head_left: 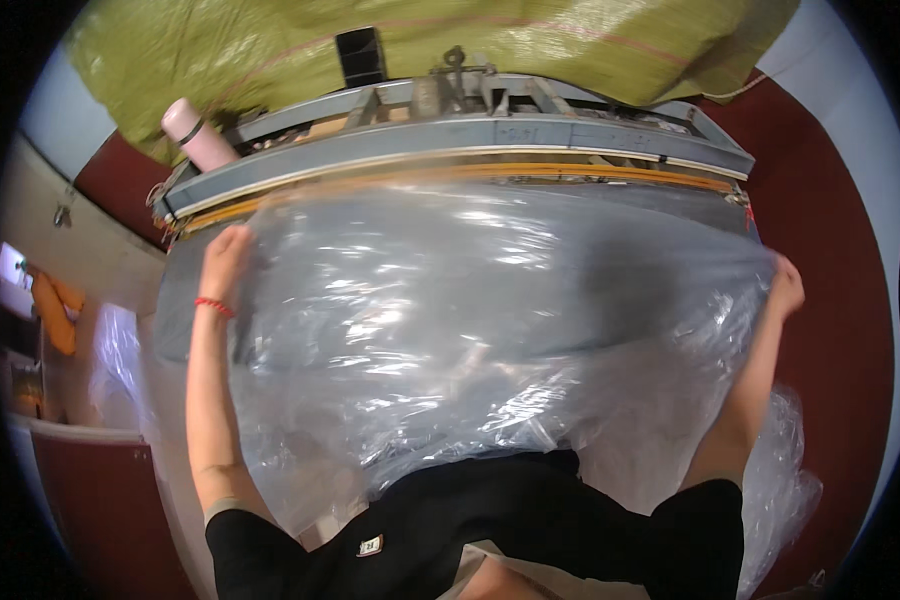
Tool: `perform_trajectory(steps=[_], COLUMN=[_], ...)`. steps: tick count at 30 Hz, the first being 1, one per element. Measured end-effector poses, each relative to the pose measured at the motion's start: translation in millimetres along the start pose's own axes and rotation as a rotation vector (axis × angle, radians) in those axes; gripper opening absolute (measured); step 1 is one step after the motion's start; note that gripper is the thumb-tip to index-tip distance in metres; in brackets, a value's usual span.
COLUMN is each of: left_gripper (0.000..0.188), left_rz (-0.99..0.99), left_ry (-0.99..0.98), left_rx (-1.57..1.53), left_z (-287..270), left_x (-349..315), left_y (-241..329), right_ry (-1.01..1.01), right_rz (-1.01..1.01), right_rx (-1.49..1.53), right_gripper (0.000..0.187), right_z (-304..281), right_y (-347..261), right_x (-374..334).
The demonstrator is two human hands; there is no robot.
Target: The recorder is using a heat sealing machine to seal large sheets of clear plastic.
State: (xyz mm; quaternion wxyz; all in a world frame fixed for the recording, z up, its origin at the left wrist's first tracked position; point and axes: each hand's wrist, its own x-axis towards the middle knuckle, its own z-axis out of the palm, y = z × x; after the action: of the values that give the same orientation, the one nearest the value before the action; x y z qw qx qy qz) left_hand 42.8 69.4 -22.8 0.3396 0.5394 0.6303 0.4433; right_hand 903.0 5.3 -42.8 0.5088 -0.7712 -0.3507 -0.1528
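A wide sheet of clear plastic film [440,290] is stretched between my two hands over a dark grey work surface [185,290]. Closed around the film's far left corner is my left hand [228,255], with a red beaded bracelet at its wrist. At the far right corner my right hand [787,287] grips the film, pulling creases toward itself. The near part of the sheet hangs down in shiny folds against my black shirt, and more of it trails below my right arm.
A long metal frame with a bar [450,140] runs across the back of the surface, with orange strips [490,172] along it. A pink bottle [198,135] leans at its left end. Behind stand a black phone-like slab [360,57] and a yellow-green woven sheet [530,40].
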Motion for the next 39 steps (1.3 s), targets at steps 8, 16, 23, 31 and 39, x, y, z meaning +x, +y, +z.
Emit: perform_trajectory(steps=[8, 16, 23, 31, 39], left_gripper=[0.015, 0.013, 0.007, 0.026, 0.079], left_rz=[0.03, -0.043, 0.445, 0.675, 0.356], left_ry=[-0.284, -0.36, -0.225, 0.221, 0.197], left_rx=[-0.214, -0.282, -0.056, 0.714, 0.86], left_z=[95.3, 84.6, 84.5, 110.9, 42.7], left_x=[-59.4, -106.9, -120.4, -120.9, -80.2], left_y=[95.5, 134.5, 130.7, 129.9, -2.1], right_ry=[0.281, -0.995, -1.433, -1.745, -0.847], right_rz=[-0.291, -0.845, -0.457, 0.342, 0.46], right_rx=[-0.102, 0.816, 1.116, 1.316, 1.114], right_gripper=[0.031, 0.037, 0.022, 0.01, 0.017], right_z=[-66.4, 21.7, 42.2, 44.5, 184.5], right_y=[-54.5, -384.3, -408.6, -426.3, -244.2], right_x=[10.9, -235.9, -319.2, -346.1, -187.9])
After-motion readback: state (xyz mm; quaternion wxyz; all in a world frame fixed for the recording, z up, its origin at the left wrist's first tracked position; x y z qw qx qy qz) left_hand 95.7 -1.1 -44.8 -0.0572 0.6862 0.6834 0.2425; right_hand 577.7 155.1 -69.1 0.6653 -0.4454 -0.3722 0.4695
